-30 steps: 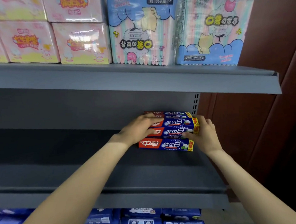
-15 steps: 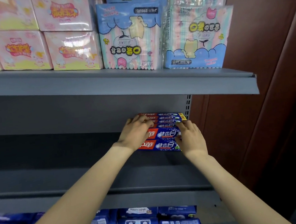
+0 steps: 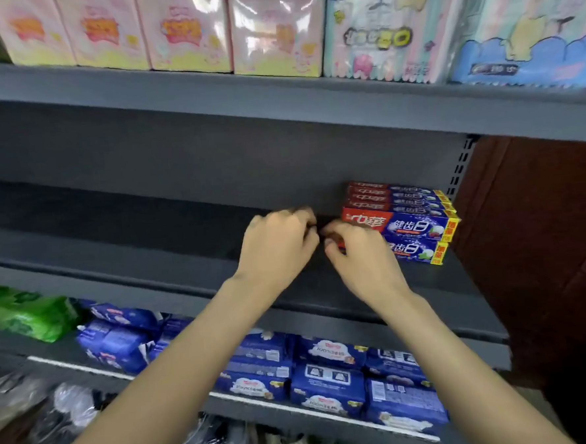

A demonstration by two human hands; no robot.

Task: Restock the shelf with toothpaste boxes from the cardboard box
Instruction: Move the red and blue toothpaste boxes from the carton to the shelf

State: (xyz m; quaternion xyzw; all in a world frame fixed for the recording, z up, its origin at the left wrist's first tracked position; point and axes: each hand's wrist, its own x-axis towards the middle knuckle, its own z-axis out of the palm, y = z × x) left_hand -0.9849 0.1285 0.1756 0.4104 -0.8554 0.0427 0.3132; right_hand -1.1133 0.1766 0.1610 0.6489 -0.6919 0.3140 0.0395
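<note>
Head view of a gray metal shelf (image 3: 146, 210). The toothpaste boxes (image 3: 411, 214), red and blue with yellow end tags, sit stacked in the back right corner of the shelf, against the rear panel and beside the slotted upright. The left hand (image 3: 279, 246) hovers above the shelf's middle, fingers curled inward and holding nothing visible. The right hand (image 3: 362, 255) is just beside it, knuckles near the left end of the lower front box; its fingers are curled, and whether they touch or hold that box cannot be told. The shelf above carries pink tissue packs (image 3: 183, 29) and pastel packs (image 3: 393, 30). The shelf below carries blue packs (image 3: 325, 384) and a green pack (image 3: 19, 314) at its left edge.
</note>
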